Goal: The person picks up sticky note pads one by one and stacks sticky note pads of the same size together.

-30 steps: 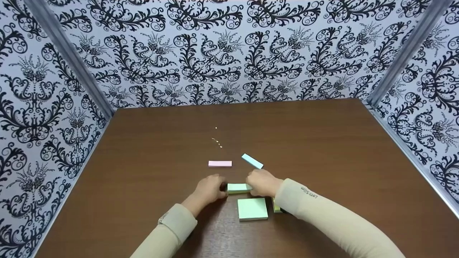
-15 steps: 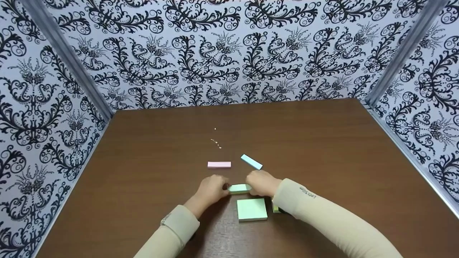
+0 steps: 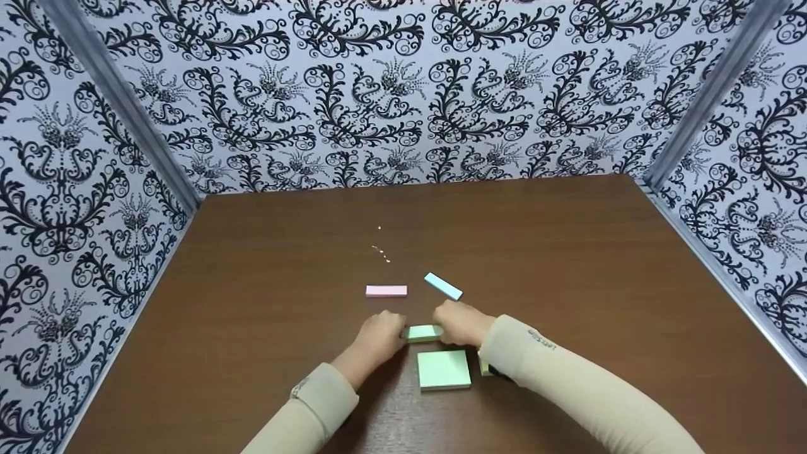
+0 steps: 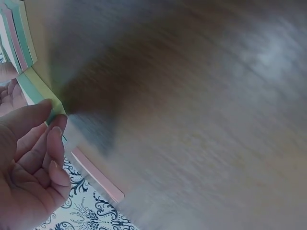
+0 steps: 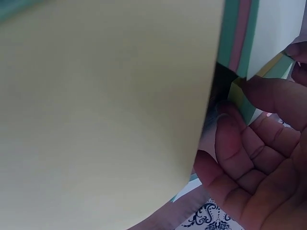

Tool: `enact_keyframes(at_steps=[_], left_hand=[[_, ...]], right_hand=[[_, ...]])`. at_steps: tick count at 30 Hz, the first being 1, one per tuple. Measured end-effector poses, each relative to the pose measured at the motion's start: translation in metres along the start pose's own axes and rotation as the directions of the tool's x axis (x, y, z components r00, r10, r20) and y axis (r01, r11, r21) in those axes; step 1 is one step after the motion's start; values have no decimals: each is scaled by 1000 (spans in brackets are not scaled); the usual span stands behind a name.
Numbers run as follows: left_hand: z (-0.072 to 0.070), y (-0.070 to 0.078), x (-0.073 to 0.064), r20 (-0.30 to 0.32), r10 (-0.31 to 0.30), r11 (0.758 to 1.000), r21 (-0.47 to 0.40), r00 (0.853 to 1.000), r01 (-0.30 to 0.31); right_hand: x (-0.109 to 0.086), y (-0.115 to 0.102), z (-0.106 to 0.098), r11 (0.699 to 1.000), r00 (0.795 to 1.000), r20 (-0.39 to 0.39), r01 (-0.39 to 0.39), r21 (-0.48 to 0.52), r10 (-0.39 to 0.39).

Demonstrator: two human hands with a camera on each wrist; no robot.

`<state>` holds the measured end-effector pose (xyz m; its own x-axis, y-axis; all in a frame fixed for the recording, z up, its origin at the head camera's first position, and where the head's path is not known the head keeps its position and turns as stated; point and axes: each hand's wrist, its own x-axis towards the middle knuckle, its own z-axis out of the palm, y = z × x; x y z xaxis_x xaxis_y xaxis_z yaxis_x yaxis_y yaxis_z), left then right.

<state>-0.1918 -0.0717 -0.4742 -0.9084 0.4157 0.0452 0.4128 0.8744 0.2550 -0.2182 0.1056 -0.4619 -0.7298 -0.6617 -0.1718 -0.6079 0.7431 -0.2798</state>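
Note:
A narrow sticky-note pad point(image 3: 423, 333), pale green on top and yellow beneath, spans between both hands. My left hand point(image 3: 380, 335) pinches its left end; in the left wrist view the thumb point(image 4: 33, 116) lies on the green and yellow edge. My right hand point(image 3: 463, 323) pinches the other end, with thumb and fingers around it in the right wrist view. Just nearer the body lies a square green sticky-note stack point(image 3: 443, 369), whose green, pink and white layers show in the wrist views. Partly under the right cuff is a yellow pad point(image 3: 485, 366).
A pink narrow pad point(image 3: 386, 291) and a slanted light-blue one point(image 3: 443, 285) lie beyond the hands on the brown table point(image 3: 265, 265). Small pale specks point(image 3: 381, 252) dot the surface farther back. Patterned walls point(image 3: 378, 94) enclose the table's back and sides.
My left hand has moved slightly right, and its fingers now cover more of the narrow green pad's left end. The right hand stays nearly still. The other pads have not moved.

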Motion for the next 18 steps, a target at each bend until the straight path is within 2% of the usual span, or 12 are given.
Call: enact_keyframes(at_steps=[3,7,18], left_hand=[[0,2,0,4,11,999,36,1000,-11],[0,2,1,10,15,999,36,1000,-16],[-2,0,4,28,-13,1000,-18,1000,14]], right_hand=[[0,-1,0,1000,1000,14,-8,12,7],[0,-2,0,1000,1000,10,-14,8,14],[2,-3,3,996,1000,9,0,-85,1]])
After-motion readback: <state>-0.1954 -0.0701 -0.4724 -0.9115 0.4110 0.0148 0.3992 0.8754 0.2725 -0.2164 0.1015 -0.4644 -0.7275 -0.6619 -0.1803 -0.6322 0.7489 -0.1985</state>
